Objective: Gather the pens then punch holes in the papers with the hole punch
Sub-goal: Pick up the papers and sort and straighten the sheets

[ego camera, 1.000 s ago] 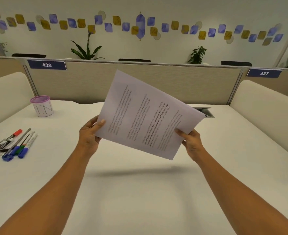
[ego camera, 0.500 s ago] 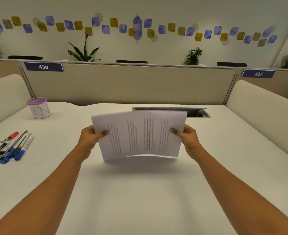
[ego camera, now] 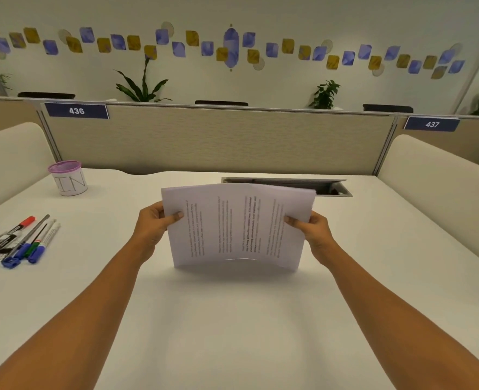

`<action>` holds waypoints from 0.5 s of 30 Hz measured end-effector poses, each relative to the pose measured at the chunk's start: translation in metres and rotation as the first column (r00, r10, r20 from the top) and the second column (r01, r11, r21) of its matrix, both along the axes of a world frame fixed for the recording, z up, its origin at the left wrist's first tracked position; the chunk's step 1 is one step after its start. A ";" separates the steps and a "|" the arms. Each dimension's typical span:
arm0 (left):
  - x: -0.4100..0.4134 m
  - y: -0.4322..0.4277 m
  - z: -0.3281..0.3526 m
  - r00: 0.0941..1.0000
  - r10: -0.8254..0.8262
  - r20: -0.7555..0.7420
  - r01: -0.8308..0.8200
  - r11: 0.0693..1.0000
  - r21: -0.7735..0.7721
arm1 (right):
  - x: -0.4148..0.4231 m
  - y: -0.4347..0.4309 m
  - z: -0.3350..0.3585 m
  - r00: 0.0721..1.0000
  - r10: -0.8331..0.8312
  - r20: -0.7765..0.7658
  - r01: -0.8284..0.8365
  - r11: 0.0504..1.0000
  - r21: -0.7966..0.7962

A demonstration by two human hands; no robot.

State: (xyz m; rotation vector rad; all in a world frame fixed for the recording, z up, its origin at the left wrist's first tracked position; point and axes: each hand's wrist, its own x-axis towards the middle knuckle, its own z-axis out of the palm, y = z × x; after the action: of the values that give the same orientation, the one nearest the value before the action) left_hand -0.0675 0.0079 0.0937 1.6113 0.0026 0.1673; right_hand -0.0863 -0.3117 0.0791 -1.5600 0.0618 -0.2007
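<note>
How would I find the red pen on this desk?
On the white desk, look near its left edge, where pens lie bunched. The red-capped pen is the only one with a red cap; its neighbours' caps are blue or green.

I see papers (ego camera: 236,229) at middle of table (ego camera: 232,319), left hand (ego camera: 153,229) on their left edge, right hand (ego camera: 314,235) on right | pens (ego camera: 21,243) far left on table | cup (ego camera: 68,178) behind pens | hatch (ego camera: 289,187) behind papers | partition (ego camera: 218,142) behind table
</note>
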 end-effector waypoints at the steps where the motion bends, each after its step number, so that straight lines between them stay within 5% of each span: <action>1: -0.001 -0.001 -0.003 1.000 0.003 -0.018 -0.003 1.000 0.006 | 0.000 0.000 -0.002 1.000 -0.008 -0.024 0.008 1.000 -0.003; 15: -0.002 -0.003 -0.014 0.999 0.000 -0.036 0.001 1.000 0.014 | -0.004 0.001 -0.010 0.997 -0.041 -0.060 0.041 0.999 0.008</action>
State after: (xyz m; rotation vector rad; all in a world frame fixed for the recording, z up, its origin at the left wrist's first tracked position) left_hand -0.0698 0.0050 0.0792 1.6279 0.0287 0.1381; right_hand -0.0901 -0.3111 0.0690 -1.5566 0.1418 -0.1858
